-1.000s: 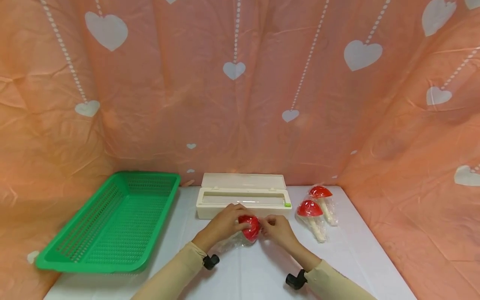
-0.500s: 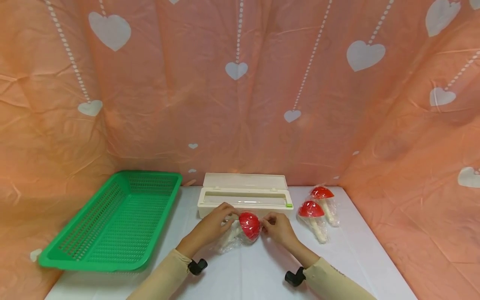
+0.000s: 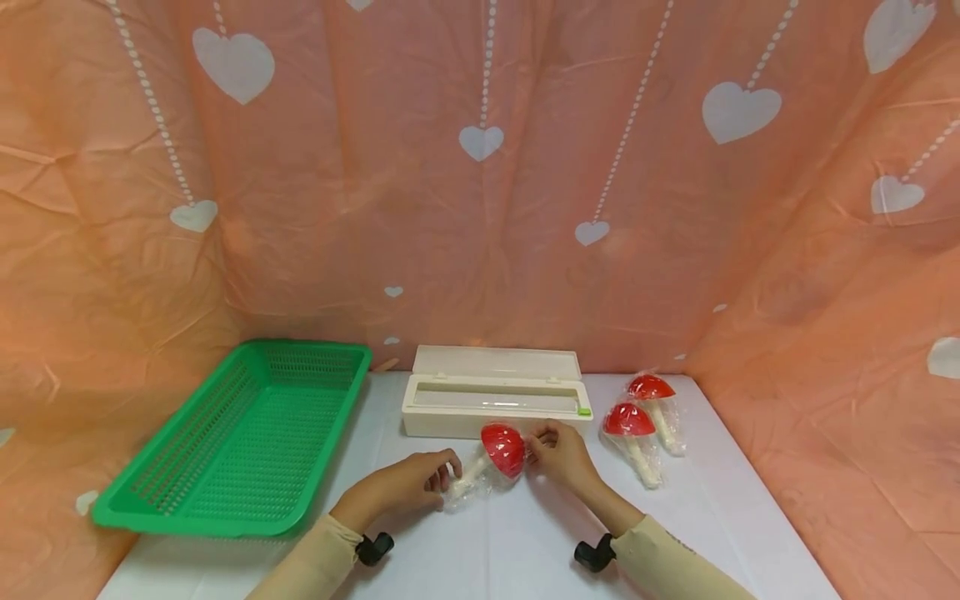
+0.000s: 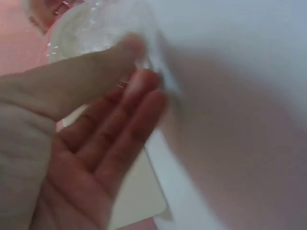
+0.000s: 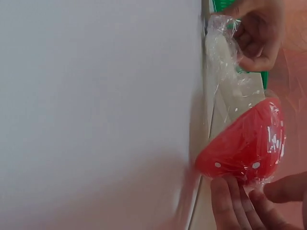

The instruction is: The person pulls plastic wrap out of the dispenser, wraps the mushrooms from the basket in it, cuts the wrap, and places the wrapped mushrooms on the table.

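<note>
A toy mushroom (image 3: 503, 450) with a red cap and pale stem lies wrapped in clear cling film in the middle of the table. At the cap's top, the right hand (image 3: 562, 455) pinches the film between thumb and fingers. The right wrist view shows white dots on the red cap (image 5: 249, 148) beside those fingertips. By the stem end is the left hand (image 3: 408, 486), its fingers loosely bent and its thumb apart from them. Loose film (image 5: 224, 26) lies between that thumb and forefinger. The left wrist view is blurred there, so firm contact is unclear.
Behind the hands stands a cream cling film dispenser (image 3: 495, 422), lid up, with a roll inside. Two more wrapped mushrooms, a front one (image 3: 628, 419) and a rear one (image 3: 651, 387), lie at right. A green plastic basket (image 3: 300, 450) stands at left on the white tabletop (image 3: 517, 550).
The left hand has let go of the cap and moved left and nearer, to the stem end, uncovering the mushroom. The right hand stays at the cap. The head view has shifted slightly.
</note>
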`<control>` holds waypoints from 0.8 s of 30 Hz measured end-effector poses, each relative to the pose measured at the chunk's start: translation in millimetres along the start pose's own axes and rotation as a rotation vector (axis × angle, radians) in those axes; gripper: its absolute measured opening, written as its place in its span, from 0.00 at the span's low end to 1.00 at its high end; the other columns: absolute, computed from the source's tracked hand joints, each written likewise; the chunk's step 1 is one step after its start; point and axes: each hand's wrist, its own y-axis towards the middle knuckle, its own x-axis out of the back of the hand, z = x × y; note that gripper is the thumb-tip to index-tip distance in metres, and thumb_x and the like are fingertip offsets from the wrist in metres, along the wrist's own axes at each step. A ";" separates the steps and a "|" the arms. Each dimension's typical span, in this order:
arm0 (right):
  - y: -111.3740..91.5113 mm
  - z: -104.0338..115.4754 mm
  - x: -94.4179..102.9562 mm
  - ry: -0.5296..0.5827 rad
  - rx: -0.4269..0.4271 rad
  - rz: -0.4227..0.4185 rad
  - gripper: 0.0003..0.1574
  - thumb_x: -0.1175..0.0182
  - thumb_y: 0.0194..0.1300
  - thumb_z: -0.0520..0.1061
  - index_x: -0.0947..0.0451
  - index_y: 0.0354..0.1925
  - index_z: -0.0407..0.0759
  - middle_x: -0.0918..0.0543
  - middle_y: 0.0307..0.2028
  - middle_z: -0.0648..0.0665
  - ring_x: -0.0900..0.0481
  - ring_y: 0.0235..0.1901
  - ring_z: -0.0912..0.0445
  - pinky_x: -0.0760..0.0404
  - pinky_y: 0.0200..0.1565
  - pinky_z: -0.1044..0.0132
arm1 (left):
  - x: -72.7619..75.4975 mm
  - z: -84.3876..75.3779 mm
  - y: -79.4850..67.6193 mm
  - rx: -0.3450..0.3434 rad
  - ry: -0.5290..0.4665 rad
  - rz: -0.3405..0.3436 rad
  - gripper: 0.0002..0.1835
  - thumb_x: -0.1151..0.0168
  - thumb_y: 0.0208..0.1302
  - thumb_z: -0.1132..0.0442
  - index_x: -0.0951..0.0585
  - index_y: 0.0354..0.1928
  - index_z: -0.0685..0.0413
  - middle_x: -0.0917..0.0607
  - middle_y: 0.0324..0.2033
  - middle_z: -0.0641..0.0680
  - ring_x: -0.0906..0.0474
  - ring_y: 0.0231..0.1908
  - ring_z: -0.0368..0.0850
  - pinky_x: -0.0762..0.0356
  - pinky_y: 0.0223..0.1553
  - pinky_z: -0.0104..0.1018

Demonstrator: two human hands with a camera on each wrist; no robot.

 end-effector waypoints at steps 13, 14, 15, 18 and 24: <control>-7.4 4.1 -9.9 -0.010 0.031 0.037 0.16 0.25 0.69 0.43 0.21 0.42 0.35 0.17 0.35 0.43 0.17 0.34 0.55 0.13 0.30 0.65 | -6.6 4.2 7.3 -0.048 0.028 -0.120 0.12 0.20 0.61 0.66 0.18 0.35 0.47 0.20 0.30 0.38 0.26 0.34 0.31 0.24 0.40 0.30; -7.3 4.5 -10.1 -0.029 0.035 0.029 0.16 0.25 0.69 0.44 0.21 0.43 0.35 0.17 0.35 0.43 0.17 0.34 0.56 0.15 0.31 0.66 | -4.7 2.6 4.7 -0.047 0.009 -0.098 0.11 0.22 0.62 0.68 0.18 0.37 0.49 0.19 0.31 0.40 0.25 0.35 0.32 0.24 0.40 0.31; -7.3 4.7 -10.2 -0.042 0.037 0.023 0.17 0.25 0.68 0.44 0.22 0.43 0.36 0.17 0.36 0.43 0.17 0.35 0.56 0.15 0.32 0.67 | -2.2 0.7 2.1 -0.046 -0.010 -0.077 0.10 0.24 0.64 0.70 0.17 0.39 0.52 0.18 0.32 0.42 0.24 0.36 0.34 0.23 0.41 0.31; -8.0 6.2 -10.2 -0.035 0.015 0.002 0.20 0.25 0.68 0.45 0.23 0.47 0.34 0.17 0.38 0.42 0.17 0.35 0.56 0.15 0.32 0.66 | 3.6 -6.9 -2.8 -0.003 -0.037 -0.060 0.07 0.32 0.68 0.71 0.18 0.46 0.58 0.15 0.37 0.49 0.21 0.38 0.39 0.21 0.42 0.35; -14.3 9.7 -9.8 0.135 -0.078 0.008 0.21 0.29 0.72 0.42 0.27 0.50 0.30 0.21 0.39 0.37 0.13 0.28 0.49 0.11 0.28 0.56 | -15.0 -19.8 20.0 0.144 0.070 -0.219 0.25 0.25 0.69 0.48 0.19 0.54 0.61 0.18 0.36 0.50 0.23 0.36 0.43 0.22 0.38 0.42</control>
